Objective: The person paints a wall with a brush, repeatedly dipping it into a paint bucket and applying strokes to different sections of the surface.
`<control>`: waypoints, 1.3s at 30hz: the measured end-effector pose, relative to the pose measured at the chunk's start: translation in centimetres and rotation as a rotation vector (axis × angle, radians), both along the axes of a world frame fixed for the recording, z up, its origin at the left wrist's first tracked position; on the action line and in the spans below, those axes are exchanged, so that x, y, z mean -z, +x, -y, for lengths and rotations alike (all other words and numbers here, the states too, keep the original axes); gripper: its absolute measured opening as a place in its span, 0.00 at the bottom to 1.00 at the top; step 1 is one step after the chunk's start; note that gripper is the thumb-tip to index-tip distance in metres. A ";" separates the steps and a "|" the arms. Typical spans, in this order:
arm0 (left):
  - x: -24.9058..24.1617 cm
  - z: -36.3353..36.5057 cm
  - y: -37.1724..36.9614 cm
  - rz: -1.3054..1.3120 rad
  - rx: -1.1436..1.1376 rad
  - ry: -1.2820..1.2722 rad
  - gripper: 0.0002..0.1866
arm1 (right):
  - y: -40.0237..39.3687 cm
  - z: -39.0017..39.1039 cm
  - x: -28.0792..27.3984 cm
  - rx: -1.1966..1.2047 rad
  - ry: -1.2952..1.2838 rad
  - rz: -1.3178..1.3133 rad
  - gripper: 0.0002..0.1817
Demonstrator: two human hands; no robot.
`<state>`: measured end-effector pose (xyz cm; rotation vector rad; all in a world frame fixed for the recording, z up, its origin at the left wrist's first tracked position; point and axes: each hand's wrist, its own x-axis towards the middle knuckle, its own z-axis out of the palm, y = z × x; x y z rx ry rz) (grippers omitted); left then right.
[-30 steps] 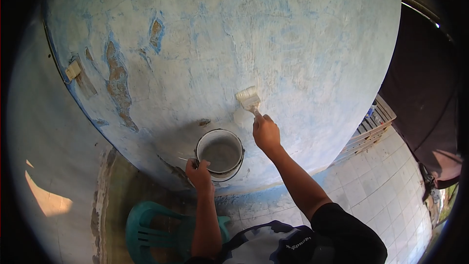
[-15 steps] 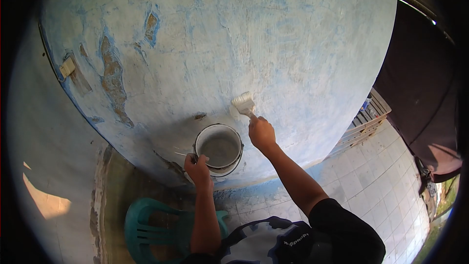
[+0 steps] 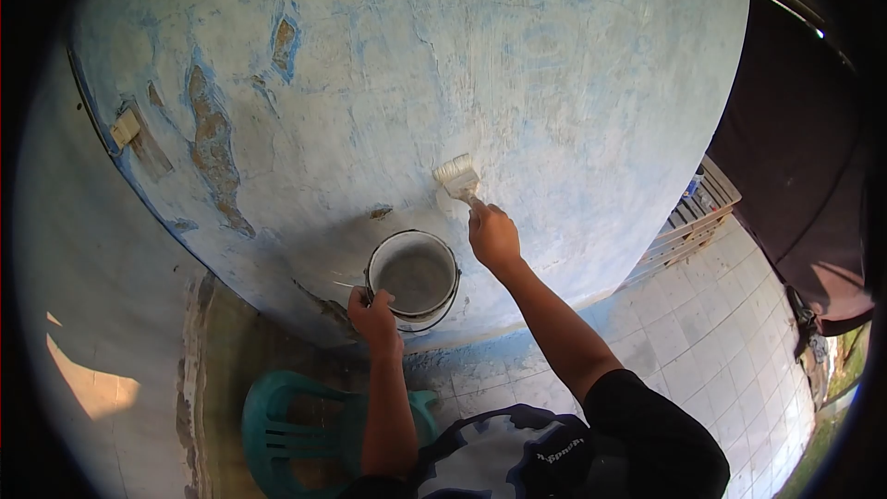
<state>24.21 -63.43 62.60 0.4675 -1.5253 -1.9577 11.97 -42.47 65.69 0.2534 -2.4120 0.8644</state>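
My right hand (image 3: 494, 238) is closed round the handle of a wide paintbrush (image 3: 457, 180), whose pale bristles rest against the wall (image 3: 573, 129). The wall is whitish over faded blue, with patches where the coating has flaked off to brown. Lower and to the left, my left hand (image 3: 373, 317) grips the rim of a bucket (image 3: 455, 285), tilted so that I look into it. A greyish surface shows inside the bucket, and its wire handle hangs below the rim. Something thin and pale sticks out beside the left thumb.
A green plastic chair (image 3: 277, 434) stands below my left arm. To the right are a slatted crate (image 3: 707, 203) and a dark cloth (image 3: 785, 148) hanging down. A light switch (image 3: 126, 128) sits on the wall at left. White tiles (image 3: 702, 360) cover the floor.
The paintbrush has moved slightly up and left along the wall, with my right hand following. The bucket and my left hand have stayed nearly in place.
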 end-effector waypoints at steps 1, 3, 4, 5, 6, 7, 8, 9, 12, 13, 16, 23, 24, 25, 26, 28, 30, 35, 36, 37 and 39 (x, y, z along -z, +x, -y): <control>0.0 0.2 0.0 -0.002 -0.001 0.001 0.15 | 0.5 0.1 0.6 -0.017 -0.011 0.094 0.11; 0.2 0.5 0.0 0.022 -0.001 -0.010 0.15 | 1.3 -0.3 1.1 -0.076 0.032 0.182 0.11; 0.5 0.7 0.2 0.024 -0.001 -0.011 0.15 | 1.9 -0.3 1.2 -0.132 0.070 0.275 0.11; 0.7 1.0 0.1 0.020 -0.002 -0.017 0.15 | 2.4 -0.2 1.2 -0.129 0.044 0.252 0.10; 0.5 1.1 -0.1 0.014 -0.003 -0.024 0.15 | 2.4 0.0 0.6 -0.128 0.043 0.245 0.10; 0.4 1.2 -0.2 0.011 -0.003 -0.025 0.15 | 2.5 0.1 0.0 -0.123 0.012 0.144 0.10; 0.3 1.3 -0.1 0.005 0.004 -0.007 0.14 | 2.7 0.3 -0.4 -0.119 -0.020 0.047 0.10; 0.3 1.3 0.0 0.000 0.011 0.010 0.14 | 2.9 0.6 -1.1 -0.120 -0.021 0.050 0.10; 0.5 1.8 -0.2 0.002 -0.010 -0.030 0.13 | 2.4 1.5 -2.1 -0.026 -0.111 -0.057 0.11; 0.4 1.9 -0.3 0.000 -0.010 -0.029 0.13 | 1.4 1.9 -1.1 -0.011 -0.041 0.007 0.10; 0.2 2.0 0.1 0.018 0.002 0.015 0.13 | 1.0 2.5 1.1 -0.008 0.083 0.105 0.09; 0.5 2.6 -0.4 0.021 -0.016 0.008 0.12 | 3.3 2.5 -1.7 -0.061 0.160 0.097 0.14; 0.4 2.6 -0.4 0.023 -0.011 0.012 0.12 | 3.3 2.8 -2.4 -0.062 0.161 0.101 0.14; 0.4 2.6 -0.2 0.030 -0.010 0.012 0.12 | 3.2 3.0 -3.0 -0.033 0.108 0.015 0.15; 0.2 2.6 -0.1 0.026 -0.010 0.019 0.12 | 2.9 3.1 -3.3 -0.003 0.054 -0.071 0.15; 0.2 2.8 -0.1 0.023 -0.006 0.023 0.12 | 1.4 3.2 -1.3 0.034 0.055 -0.081 0.16; 0.7 3.3 -0.2 0.026 -0.004 0.020 0.12 | 0.6 3.1 1.2 0.045 0.125 0.022 0.15; 1.4 4.3 0.2 0.033 0.010 0.028 0.13 | 1.9 2.4 7.4 0.031 0.107 0.328 0.12; 1.3 4.4 0.2 0.036 0.016 0.022 0.13 | 2.1 2.2 7.9 0.027 0.084 0.421 0.11; 1.3 4.5 0.2 0.034 0.020 0.024 0.13 | 2.2 2.0 8.3 0.041 0.000 0.365 0.12; 1.4 4.7 0.5 0.067 0.023 0.010 0.14 | 1.6 2.0 7.9 0.080 -0.038 0.317 0.12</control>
